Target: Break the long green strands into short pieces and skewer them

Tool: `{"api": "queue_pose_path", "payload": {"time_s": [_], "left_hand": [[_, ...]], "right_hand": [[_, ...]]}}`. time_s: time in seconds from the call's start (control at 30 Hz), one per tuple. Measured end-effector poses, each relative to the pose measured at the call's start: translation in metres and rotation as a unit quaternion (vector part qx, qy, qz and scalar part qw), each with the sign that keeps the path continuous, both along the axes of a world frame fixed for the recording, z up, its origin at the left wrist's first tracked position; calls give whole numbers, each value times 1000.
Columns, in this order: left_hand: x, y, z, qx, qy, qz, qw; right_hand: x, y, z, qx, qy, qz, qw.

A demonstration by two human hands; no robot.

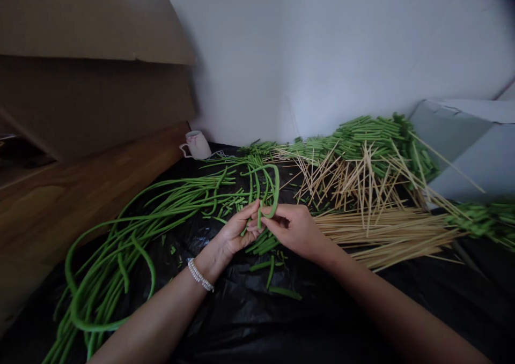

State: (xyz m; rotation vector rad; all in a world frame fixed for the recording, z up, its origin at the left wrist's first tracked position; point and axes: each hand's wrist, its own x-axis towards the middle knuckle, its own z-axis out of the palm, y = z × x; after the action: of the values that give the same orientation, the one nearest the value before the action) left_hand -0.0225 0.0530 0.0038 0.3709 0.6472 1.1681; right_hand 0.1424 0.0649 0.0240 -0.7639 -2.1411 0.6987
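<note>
Long green bean (276,184): head view; it is between the two hands at the centre, bowed in a loop above the black sheet (249,321).
Left hand (237,229): thumb and fingers gathered on the bean near its lower end; bracelet (200,275) at the wrist.
Right hand (300,229): thumb and forefinger pinched on the same bean, fingertips almost meeting the left's.
Handling: probably light, flexible and smooth, liable to snap if bent sharply; best pinched close to the end, both grips near together.
Uncut beans (161,211): strewn in long curves to the left.
Short green pieces (370,136): heaped at the back, behind thin wooden sticks (386,235).
</note>
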Motion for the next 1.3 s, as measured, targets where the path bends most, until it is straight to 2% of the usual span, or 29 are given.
{"api": "queue_pose_path", "payload": {"time_s": [0.2,0.33,0.4,0.47,0.53,0.6,0.7,0.8,0.9,1.0,1.1,1.2,1.3], "left_hand": [[3,-3,5,-3,24,-4,1000],[1,-1,0,50,76,-6,996],[0,-1,-2,86,118,-8,989],[0,-2,-2,119,164,-14,979],[0,-4,1,151,210,-40,965],[0,-9,6,167,238,-91,953],[3,-18,14,172,214,-177,945],[5,-21,18,188,193,-216,939],[5,-18,15,169,165,-173,956],[-1,-7,11,116,65,-76,988],[-9,1,12,65,-2,4,998],[-10,1,12,82,46,-9,996],[-4,-6,10,94,129,-76,984]], "right_hand": [[0,-1,1,44,-26,3,999],[0,0,0,30,-15,-2,999],[1,2,3,-38,25,5,999],[3,6,8,-153,91,19,984],[7,12,12,-272,157,28,949],[10,17,14,-349,199,27,915],[10,21,9,-410,233,41,881],[6,20,3,-438,254,55,861],[6,20,2,-417,267,42,868],[8,21,6,-390,259,28,883],[9,20,8,-393,220,37,892],[8,17,8,-385,187,58,902],[6,16,5,-377,173,64,908]]}}
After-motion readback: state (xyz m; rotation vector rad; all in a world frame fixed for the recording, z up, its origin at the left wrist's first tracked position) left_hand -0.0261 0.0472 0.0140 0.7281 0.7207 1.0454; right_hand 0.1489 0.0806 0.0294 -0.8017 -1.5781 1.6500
